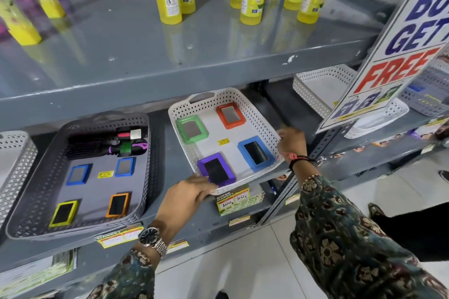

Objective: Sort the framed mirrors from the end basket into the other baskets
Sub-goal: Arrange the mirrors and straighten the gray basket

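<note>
Two hands gripping white basket (255, 114): left hand (187, 198) clasping near rim beside purple mirror (216, 172), right hand (291, 142) pinching side wall; judged next, squaring basket on shelf (170, 65).

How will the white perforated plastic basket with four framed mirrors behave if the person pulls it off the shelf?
The white perforated plastic basket probably is light and a little flexible, since its walls are thin lattice. The four framed mirrors, such as the purple framed mirror, lie loose and flat, so they may slide if it tilts. Both hands, left and right, hold its rim, which should steady it.

Glossy grey metal shelf (170, 39); perforated white plastic basket (257, 114).
</note>
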`<action>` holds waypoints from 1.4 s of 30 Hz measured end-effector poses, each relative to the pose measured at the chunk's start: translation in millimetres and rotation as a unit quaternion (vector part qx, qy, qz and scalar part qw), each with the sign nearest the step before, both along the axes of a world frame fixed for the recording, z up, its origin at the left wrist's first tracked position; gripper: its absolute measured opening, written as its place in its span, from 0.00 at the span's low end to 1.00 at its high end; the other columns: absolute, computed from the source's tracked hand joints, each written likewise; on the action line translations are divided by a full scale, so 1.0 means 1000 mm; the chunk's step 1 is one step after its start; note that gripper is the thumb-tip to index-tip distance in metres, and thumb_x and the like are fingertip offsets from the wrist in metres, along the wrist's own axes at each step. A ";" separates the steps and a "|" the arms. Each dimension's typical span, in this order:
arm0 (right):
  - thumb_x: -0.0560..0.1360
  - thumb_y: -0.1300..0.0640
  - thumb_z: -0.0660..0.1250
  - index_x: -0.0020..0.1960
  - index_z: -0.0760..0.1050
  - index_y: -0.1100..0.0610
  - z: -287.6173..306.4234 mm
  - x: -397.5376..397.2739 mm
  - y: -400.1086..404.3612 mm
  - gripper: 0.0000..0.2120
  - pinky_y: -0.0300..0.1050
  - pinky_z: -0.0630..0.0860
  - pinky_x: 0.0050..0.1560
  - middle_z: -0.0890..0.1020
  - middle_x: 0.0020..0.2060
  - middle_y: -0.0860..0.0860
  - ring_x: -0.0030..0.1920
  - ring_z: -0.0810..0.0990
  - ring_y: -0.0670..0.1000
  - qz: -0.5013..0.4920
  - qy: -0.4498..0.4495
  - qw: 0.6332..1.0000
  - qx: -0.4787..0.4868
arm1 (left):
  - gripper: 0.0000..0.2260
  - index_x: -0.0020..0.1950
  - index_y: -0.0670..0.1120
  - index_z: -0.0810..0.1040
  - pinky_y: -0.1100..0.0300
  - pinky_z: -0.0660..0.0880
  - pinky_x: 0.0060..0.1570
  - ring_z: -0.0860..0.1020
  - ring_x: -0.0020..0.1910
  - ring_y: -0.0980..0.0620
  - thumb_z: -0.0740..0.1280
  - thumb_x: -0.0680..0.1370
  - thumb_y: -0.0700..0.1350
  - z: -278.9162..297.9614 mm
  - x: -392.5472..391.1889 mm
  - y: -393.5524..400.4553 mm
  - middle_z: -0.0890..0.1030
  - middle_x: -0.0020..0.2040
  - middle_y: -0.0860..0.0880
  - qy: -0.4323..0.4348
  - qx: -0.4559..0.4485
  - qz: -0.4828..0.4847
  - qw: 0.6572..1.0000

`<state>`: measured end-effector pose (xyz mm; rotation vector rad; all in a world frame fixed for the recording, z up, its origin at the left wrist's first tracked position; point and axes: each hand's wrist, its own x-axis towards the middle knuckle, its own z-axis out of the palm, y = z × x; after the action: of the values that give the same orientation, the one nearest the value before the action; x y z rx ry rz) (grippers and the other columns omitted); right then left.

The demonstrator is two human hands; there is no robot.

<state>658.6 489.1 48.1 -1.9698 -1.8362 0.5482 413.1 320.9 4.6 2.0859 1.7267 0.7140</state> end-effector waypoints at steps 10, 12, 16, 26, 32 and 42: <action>0.67 0.77 0.57 0.45 0.79 0.72 -0.004 0.004 -0.010 0.13 0.49 0.81 0.49 0.84 0.46 0.65 0.48 0.83 0.62 -0.015 0.048 0.999 -0.006 | 0.06 0.50 0.56 0.79 0.54 0.78 0.43 0.81 0.48 0.55 0.63 0.78 0.49 -0.003 -0.014 -0.001 0.82 0.47 0.56 -0.008 -0.017 -0.015 1.000; 0.68 0.76 0.58 0.46 0.80 0.71 -0.003 0.003 -0.012 0.14 0.45 0.79 0.49 0.84 0.47 0.64 0.50 0.82 0.61 -0.024 0.046 0.999 -0.009 | 0.06 0.50 0.56 0.79 0.54 0.78 0.43 0.81 0.47 0.54 0.64 0.77 0.49 -0.001 -0.012 -0.003 0.83 0.47 0.56 -0.010 -0.013 -0.010 1.000; 0.72 0.71 0.62 0.60 0.76 0.64 0.003 -0.014 -0.022 0.17 0.42 0.75 0.53 0.81 0.57 0.61 0.57 0.80 0.59 -0.027 0.049 0.998 0.012 | 0.09 0.56 0.57 0.80 0.60 0.77 0.52 0.77 0.58 0.58 0.66 0.77 0.51 0.011 -0.014 -0.014 0.81 0.56 0.58 0.002 0.018 0.030 0.999; 0.72 0.63 0.64 0.62 0.75 0.57 0.017 -0.155 -0.089 0.18 0.49 0.74 0.60 0.81 0.57 0.59 0.59 0.77 0.60 0.221 0.049 0.971 0.078 | 0.18 0.61 0.48 0.77 0.45 0.72 0.60 0.75 0.62 0.42 0.60 0.76 0.53 0.035 -0.166 -0.099 0.79 0.60 0.46 0.073 0.048 0.244 0.966; 0.73 0.60 0.65 0.65 0.71 0.59 0.010 -0.237 -0.143 0.21 0.49 0.73 0.62 0.79 0.60 0.60 0.61 0.77 0.59 0.286 0.038 0.957 0.010 | 0.18 0.63 0.41 0.75 0.45 0.74 0.51 0.76 0.56 0.34 0.69 0.74 0.42 0.031 -0.251 -0.126 0.77 0.57 0.35 0.061 -0.081 0.340 0.935; 0.70 0.65 0.65 0.62 0.72 0.62 -0.021 -0.281 -0.168 0.19 0.55 0.80 0.54 0.83 0.52 0.61 0.54 0.82 0.60 0.191 0.053 0.977 -0.084 | 0.21 0.63 0.43 0.75 0.49 0.75 0.47 0.79 0.51 0.35 0.66 0.71 0.32 0.012 -0.269 -0.126 0.80 0.55 0.36 -0.049 -0.034 0.370 0.927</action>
<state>377.7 320.6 27.2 -1.6484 -2.1737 0.9314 144.4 194.6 16.2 1.2801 2.4416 0.9082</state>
